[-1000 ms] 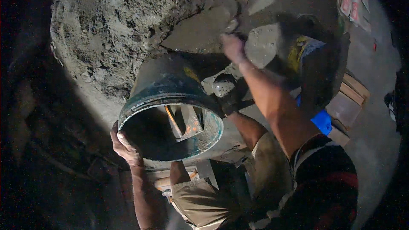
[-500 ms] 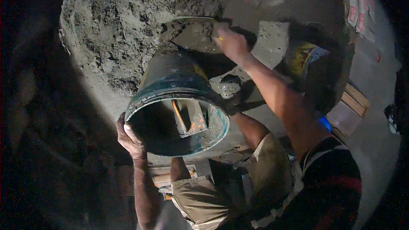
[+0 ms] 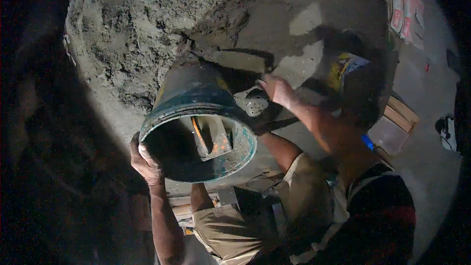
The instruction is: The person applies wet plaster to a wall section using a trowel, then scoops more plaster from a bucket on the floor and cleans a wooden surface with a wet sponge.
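My left hand (image 3: 146, 159) grips the left rim of a dark green bucket (image 3: 196, 100), thumb over the edge. The bucket leans with its mouth toward me and its narrower end against wet grey mortar (image 3: 132, 34). Inside it sits a flat, splattered tool (image 3: 219, 137) with an orange strip; its kind is unclear. Beyond the bucket's right side, my right hand (image 3: 278, 90) is closed at the handle end of a flat-bladed trowel (image 3: 240, 61). The trowel's blade is low beside the mortar, and the fingers are partly blurred.
A pale perforated clog (image 3: 256, 105) is just below my right hand. Farther right stands a dark container (image 3: 343, 71) with a yellow patch. Paper sacks (image 3: 405, 7) lie at the far right, with wood pieces (image 3: 400, 113) nearer. Deep shadow covers the left side.
My right hand has drawn back toward me and slightly right, bringing the trowel away from the mortar. My left hand still holds the bucket rim, which appears shifted slightly left.
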The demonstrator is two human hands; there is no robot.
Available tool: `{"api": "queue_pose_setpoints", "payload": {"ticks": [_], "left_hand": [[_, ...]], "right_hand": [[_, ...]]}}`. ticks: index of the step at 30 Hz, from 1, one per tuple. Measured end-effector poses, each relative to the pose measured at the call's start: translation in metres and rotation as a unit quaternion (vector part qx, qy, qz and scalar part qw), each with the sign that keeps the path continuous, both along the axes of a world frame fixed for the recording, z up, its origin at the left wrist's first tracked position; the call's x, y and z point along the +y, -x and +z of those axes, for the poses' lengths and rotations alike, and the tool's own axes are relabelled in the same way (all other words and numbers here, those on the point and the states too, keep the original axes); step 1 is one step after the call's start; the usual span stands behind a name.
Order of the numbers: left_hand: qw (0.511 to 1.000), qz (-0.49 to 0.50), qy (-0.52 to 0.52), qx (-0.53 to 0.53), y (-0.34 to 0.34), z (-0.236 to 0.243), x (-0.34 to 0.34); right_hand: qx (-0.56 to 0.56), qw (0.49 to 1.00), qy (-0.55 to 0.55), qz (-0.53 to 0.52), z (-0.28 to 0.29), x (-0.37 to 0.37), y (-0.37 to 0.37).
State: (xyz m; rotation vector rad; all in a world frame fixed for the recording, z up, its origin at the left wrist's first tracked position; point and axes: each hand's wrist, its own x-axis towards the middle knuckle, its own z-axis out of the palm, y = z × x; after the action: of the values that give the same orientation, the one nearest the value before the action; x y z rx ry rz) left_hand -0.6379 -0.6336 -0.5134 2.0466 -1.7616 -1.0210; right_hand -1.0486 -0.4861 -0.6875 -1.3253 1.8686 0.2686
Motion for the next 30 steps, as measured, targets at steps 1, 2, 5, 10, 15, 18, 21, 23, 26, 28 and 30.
{"api": "queue_pose_setpoints", "payload": {"ticks": [1,2,5,10,15,18,21,23,26,28,30], "left_hand": [[1.000,-0.003,0.007,-0.003,-0.002,-0.001,0.001],[1.000,-0.008,-0.008,0.009,-0.001,-0.004,-0.002],[0.999,-0.017,-0.005,0.034,0.007,-0.014,-0.007],[0.999,0.013,-0.017,-0.034,-0.016,-0.010,0.008],[1.000,-0.018,-0.007,0.000,0.005,-0.011,-0.005],[0.999,0.006,-0.030,-0.018,-0.008,-0.006,0.004],[1.000,-0.005,-0.003,-0.007,-0.012,-0.011,0.004],[1.000,-0.010,-0.003,-0.010,-0.010,-0.012,0.002],[1.000,0.001,-0.020,0.000,-0.009,-0.012,0.002],[0.999,0.025,-0.035,0.007,-0.008,-0.010,0.005],[1.000,-0.006,-0.025,0.008,-0.002,-0.005,0.001]], "right_hand": [[-0.028,0.999,0.002,-0.029,-0.002,-0.004,-0.013],[-0.046,0.997,0.014,-0.059,-0.013,0.001,-0.013],[0.009,0.998,0.038,0.044,-0.038,-0.025,0.022],[0.108,0.992,-0.056,-0.026,-0.026,-0.073,0.070],[0.110,0.966,0.002,-0.232,-0.031,-0.014,0.065],[0.006,0.983,0.020,-0.184,0.008,-0.079,-0.005],[0.015,0.992,-0.014,-0.127,-0.016,-0.124,0.011],[0.051,0.986,0.005,-0.160,-0.036,-0.121,0.034],[0.047,0.988,-0.003,-0.150,-0.083,-0.038,0.088],[-0.016,0.915,-0.035,-0.402,-0.077,0.008,0.077],[-0.064,0.812,-0.056,-0.577,-0.068,0.028,0.082]]}}
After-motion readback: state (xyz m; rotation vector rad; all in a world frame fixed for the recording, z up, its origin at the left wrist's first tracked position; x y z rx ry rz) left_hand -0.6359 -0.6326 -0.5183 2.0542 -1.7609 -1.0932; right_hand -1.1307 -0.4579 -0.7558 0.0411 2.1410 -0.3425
